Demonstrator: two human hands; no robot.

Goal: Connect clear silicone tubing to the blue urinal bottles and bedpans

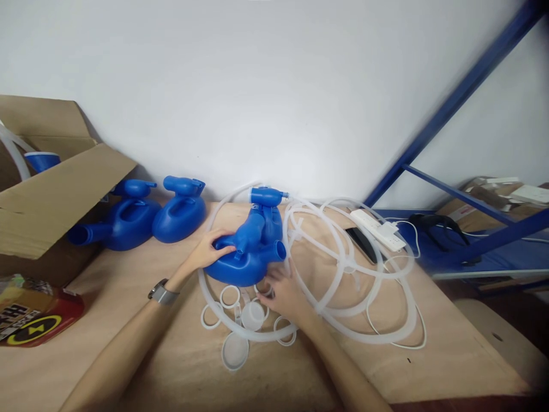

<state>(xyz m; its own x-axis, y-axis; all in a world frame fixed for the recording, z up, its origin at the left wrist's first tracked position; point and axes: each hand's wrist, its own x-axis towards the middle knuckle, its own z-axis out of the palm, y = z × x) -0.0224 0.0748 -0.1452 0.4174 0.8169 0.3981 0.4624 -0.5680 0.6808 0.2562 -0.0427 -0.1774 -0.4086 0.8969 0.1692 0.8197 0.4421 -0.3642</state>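
My left hand (217, 249) is closed on the handle of a blue plastic urinal bottle (240, 272), which lies on the table with its open spout toward the right. Just in front of the bottle, my right hand (283, 292) has its fingers curled on a white ring cap (258, 289), partly hidden by the fingers. Loose white caps and rings lie around there, among them a round cap (235, 350) nearest me. A blue funnel-like top (268, 197) and another blue piece stand behind the bottle. Clear tubing (343, 263) loops around it and off to the right.
Two more blue bottles (180, 220) stand at the left by an open cardboard box (64, 194). A red-brown package (38, 315) lies at the left edge. On the right are a phone (361, 245), a white power strip (377, 230) and a blue metal frame (454, 103).
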